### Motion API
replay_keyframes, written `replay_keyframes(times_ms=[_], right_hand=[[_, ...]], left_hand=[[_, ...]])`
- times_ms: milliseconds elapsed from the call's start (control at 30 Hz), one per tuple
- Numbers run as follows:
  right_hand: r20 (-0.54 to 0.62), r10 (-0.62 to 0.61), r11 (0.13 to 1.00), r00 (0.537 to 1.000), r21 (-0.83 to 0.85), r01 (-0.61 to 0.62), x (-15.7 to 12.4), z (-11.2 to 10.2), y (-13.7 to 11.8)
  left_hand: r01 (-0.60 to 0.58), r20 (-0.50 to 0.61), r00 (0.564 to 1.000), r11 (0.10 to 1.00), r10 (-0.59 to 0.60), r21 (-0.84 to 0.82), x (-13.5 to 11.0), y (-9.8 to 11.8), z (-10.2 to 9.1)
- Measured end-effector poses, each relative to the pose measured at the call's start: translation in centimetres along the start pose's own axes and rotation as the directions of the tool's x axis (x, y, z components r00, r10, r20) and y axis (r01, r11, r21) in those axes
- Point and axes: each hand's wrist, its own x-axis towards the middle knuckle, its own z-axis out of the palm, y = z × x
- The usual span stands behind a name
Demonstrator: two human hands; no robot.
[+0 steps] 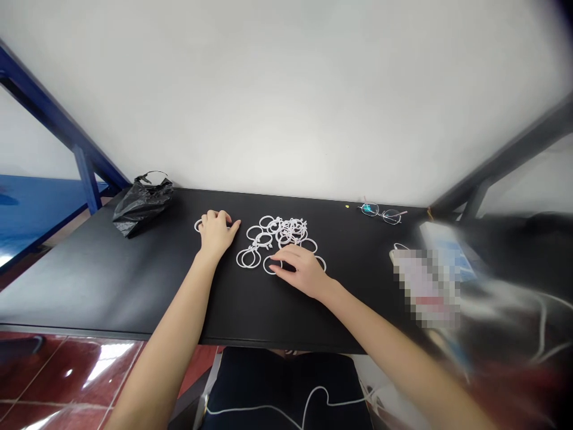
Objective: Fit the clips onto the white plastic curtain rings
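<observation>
A loose pile of white plastic curtain rings (290,230) with small eyelets lies on the black table (250,304). At the near side of the pile, my right hand (301,269) has thumb and forefinger closed at the edge of one curtain ring (264,266), which rests on or just over the tabletop. Another ring (323,263) is partly covered by this hand. Left of the pile, my left hand (216,233) is palm down with the thumb apart from the bent fingers. Under it, white ring edges (196,225) show on both sides; the rest is hidden.
A black plastic bag (145,203) stands at the back left. Eyeglasses (380,212) lie near the wall at the right. A phone-like item (423,286), blurred out, and a white cable (541,328) are farther right. The table's front edge (277,345) runs before my lap.
</observation>
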Motion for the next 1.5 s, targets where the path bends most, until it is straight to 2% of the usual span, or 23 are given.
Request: replay_keyframes(times_ms=[133,233,433,667,933,1033,1133,1233,1333,1433,1500], right_hand=[[0.147,0.007,0.999,0.989,-0.048,0.000,0.0,0.0,0.1],[0.212,0.031,0.998,0.977,-0.058,-0.020,0.0,-0.1,0.1],[0.234,0.032,0.998,0.972,-0.066,-0.017,0.0,-0.2,0.0],[0.314,0.000,0.998,0.949,-0.065,0.021,0.1,-0.1,0.0],[0.293,-0.026,0.995,0.956,-0.080,0.052,0.0,0.3,0.2],[0.235,-0.043,0.996,0.971,-0.061,0.059,0.1,0.2,0.0],[0.128,-0.061,0.998,0.990,-0.009,0.063,0.2,0.2,-0.3],[-0.093,-0.062,0.998,0.994,0.018,0.064,0.3,0.1,-0.6],[-0.339,-0.019,0.999,0.941,-0.031,0.009,0.4,-0.3,-0.8],[-0.453,-0.001,0.996,0.891,-0.083,-0.041,0.5,-0.7,-0.9],[-0.460,-0.015,0.994,0.888,-0.104,-0.037,0.5,-0.7,-0.8]], left_hand=[[-0.005,-0.004,1.000,1.000,0.005,-0.021,0.2,-0.1,0.0],[-0.001,-0.016,1.000,1.000,0.000,-0.026,0.2,-0.2,0.0],[-0.029,-0.016,0.999,1.000,0.029,-0.007,0.1,-0.1,0.1],[-0.089,0.020,0.996,0.995,0.090,-0.040,0.3,-0.1,0.1],[-0.109,0.032,0.993,0.990,0.112,-0.091,0.5,-0.2,0.3],[-0.130,0.028,0.991,0.987,0.133,-0.090,0.5,-0.2,0.3],[-0.165,0.036,0.985,0.984,0.167,-0.062,0.4,0.0,0.0],[-0.194,0.021,0.981,0.981,0.194,-0.010,0.2,0.5,-0.7],[-0.213,-0.059,0.976,0.977,0.212,-0.018,-0.5,1.8,-1.8],[-0.308,-0.135,0.950,0.922,0.283,-0.237,-2.0,4.1,-2.6],[-0.399,-0.172,0.917,0.812,0.360,-0.427,-3.4,5.9,-2.7]])
